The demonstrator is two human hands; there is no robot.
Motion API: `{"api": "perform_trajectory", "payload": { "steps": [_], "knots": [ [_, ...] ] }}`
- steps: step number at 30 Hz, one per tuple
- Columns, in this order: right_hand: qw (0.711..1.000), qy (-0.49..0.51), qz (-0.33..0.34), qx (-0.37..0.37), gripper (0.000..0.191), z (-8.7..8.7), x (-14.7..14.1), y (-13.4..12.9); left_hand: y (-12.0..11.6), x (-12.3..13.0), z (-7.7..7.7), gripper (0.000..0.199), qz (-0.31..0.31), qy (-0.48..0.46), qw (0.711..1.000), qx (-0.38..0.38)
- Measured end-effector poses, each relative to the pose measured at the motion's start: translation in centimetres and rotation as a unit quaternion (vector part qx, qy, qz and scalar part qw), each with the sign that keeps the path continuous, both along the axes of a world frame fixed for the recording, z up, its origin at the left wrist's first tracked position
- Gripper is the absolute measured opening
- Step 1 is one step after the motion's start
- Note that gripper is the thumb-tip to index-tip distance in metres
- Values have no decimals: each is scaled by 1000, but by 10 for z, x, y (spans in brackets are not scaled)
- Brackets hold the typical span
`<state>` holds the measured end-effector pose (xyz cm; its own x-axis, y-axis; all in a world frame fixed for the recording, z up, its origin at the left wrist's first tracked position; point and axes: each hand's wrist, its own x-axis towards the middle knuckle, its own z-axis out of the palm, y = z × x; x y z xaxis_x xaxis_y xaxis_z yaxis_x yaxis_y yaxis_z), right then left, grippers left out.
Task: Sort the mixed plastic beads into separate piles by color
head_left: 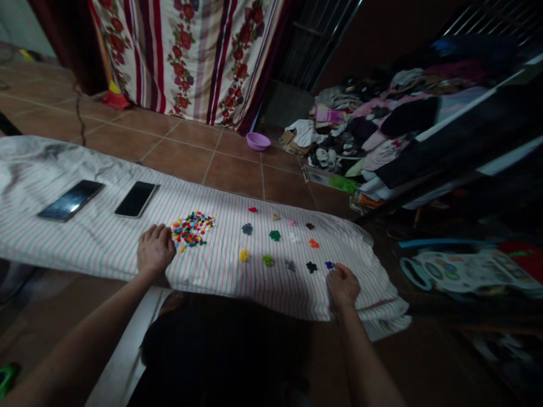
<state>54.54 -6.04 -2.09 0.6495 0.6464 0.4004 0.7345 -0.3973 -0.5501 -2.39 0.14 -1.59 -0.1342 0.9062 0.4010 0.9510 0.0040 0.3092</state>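
My left hand (156, 249) rests on the striped cloth with its fingers curled in, against the left side of a mixed heap of small coloured pieces (193, 229). Its fingertips are hidden. My right hand (344, 285) is closed in a pinch beside a little cluster of dark blue pieces (330, 264); anything between the fingertips is too small to make out. Small single-colour clusters lie in loose rows between the hands, among them yellow pieces (244, 255), lime green pieces (267, 260), black pieces (311, 267), orange pieces (314, 243) and dark green pieces (275, 236).
Two phones, one larger phone (71, 200) and one smaller phone (137, 199), lie left on the striped cloth (220, 277). Beyond the table are a purple basin (258, 141) on the tiled floor, a flowered curtain (182, 56) and a heap of clothes (365, 124).
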Motion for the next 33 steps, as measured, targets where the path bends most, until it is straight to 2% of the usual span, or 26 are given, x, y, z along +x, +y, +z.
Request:
{"api": "perform_trajectory", "payload": {
  "steps": [3, 7, 10, 13, 18, 22, 27, 29, 33],
  "knots": [
    [999, 9, 4, 35, 48, 10, -15, 6, 1, -1, -3, 36, -3, 7, 1000, 5],
    [994, 10, 78, 75, 44, 26, -53, 22, 0, -1, -2, 35, -4, 21, 1000, -2],
    [982, 37, 154, 104, 40, 34, -94, 37, 0, 0, -1, 35, -3, 23, 1000, 1],
    [968, 58, 223, 98, 36, 39, -146, 48, 1, 1, 0, 35, -5, 15, 1000, 2],
    [912, 88, 398, 44, 30, 42, -241, 54, 1, 1, -2, 34, -1, 19, 1000, 0],
    [864, 100, 494, 0, 27, 33, -302, 53, 2, 1, -2, 34, -2, 22, 1000, 1],
    [833, 85, 543, -58, 26, 15, -350, 52, 2, 0, -1, 35, -8, 10, 1000, -2],
    [837, 75, 537, -72, 27, 11, -362, 54, 2, 0, -1, 35, -9, 6, 1000, -2],
    [863, 45, 493, -102, 28, 10, -376, 64, 2, 0, -1, 35, -10, -2, 1000, -4]
  ]
}}
